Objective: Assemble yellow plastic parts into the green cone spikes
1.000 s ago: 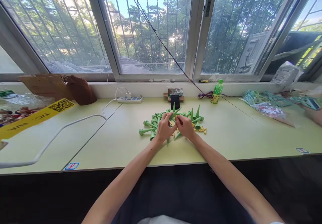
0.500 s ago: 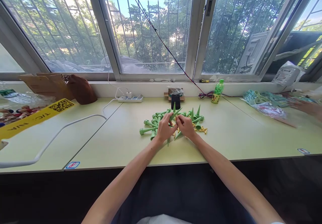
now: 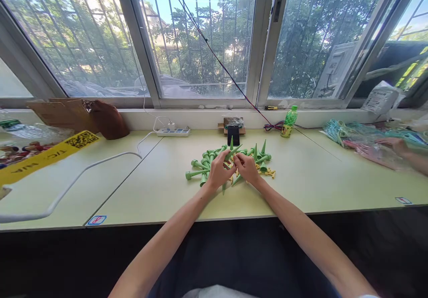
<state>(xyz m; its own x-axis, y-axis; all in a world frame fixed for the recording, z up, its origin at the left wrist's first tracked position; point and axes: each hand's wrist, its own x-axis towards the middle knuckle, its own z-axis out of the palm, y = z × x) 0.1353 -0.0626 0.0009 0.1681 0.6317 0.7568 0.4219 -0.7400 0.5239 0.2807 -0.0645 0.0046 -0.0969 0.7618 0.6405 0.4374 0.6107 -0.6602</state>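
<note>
Pale yellow-green table (image 3: 150, 191) is set with its back edge along a white wall ledge (image 3: 203, 116), under metal-framed windows (image 3: 200, 43); bars and trees are seen through the glass. At the back edge, near the middle, a black phone (image 3: 233, 135) is propped against a small brown cardboard box (image 3: 221, 126). White power strip (image 3: 174, 132) is placed left of it, green-capped plastic bottle (image 3: 289, 122) right. Near the right end, a clear plastic bag (image 3: 377, 151) is touched by a co-worker's hand (image 3: 396, 144).

Loose pile of green plastic cone spikes (image 3: 196, 173) is spread mid-table, between front and back edges; small yellow plastic parts (image 3: 270, 173) are scattered at its right side.

Both forearms are extended over the front edge, converging on the pile. One green tapered spike (image 3: 233, 151) is gripped in the left hand (image 3: 220, 169), tip angled toward the back right. Right hand (image 3: 247, 167) is bent inward, fingertips at the left thumb; whether anything is pinched there cannot be told, fingertips being partly hidden.
</note>
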